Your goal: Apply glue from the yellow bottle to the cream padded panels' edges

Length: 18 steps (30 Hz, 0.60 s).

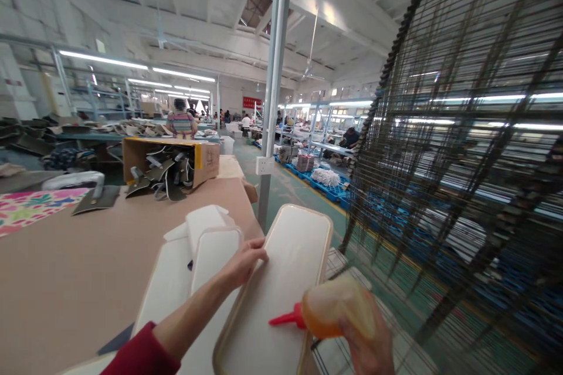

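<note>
A long white panel with rounded corners and a tan edge lies tilted in front of me. My left hand pinches its left edge. In my right hand is a translucent bottle of amber liquid, its red nozzle pointing left over the lower part of the panel. Whether the tip touches the surface I cannot tell. More white pieces lie beneath and beside my left forearm.
The brown table holds an open cardboard box of dark pieces and a floral sheet. A metal post rises beyond the panel. A tall wire rack stands right. A person is in the background.
</note>
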Available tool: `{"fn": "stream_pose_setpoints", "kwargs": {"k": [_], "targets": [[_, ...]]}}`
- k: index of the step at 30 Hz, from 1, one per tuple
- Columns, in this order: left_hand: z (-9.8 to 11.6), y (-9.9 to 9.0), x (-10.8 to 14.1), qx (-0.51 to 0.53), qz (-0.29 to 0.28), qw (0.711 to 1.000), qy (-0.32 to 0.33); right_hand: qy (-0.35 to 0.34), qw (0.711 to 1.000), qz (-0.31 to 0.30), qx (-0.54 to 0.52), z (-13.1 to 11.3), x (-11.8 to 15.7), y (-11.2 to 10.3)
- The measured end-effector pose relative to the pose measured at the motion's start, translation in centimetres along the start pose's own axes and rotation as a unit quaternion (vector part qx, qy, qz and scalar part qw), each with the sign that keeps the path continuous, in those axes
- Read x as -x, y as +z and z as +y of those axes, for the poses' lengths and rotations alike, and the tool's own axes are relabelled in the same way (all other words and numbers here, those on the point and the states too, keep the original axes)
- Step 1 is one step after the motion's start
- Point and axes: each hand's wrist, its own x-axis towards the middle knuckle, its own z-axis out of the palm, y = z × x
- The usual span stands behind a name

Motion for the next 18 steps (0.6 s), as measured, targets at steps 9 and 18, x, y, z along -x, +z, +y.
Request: {"fn": "stream_pose_setpoints", "kwargs": {"k": [9,18], "targets": [[-1.2,0.7,-3.6,0.028,0.017,0.997,-0.076,0.001,0.999,0.041,0.028,0.6,-1.5,-3.3],[-2.4,3.2,-11.3,0.074,0.193,0.978,0.005,0.129,0.912,0.359,-0.152,-2.6,-1.7,-19.8]]}}
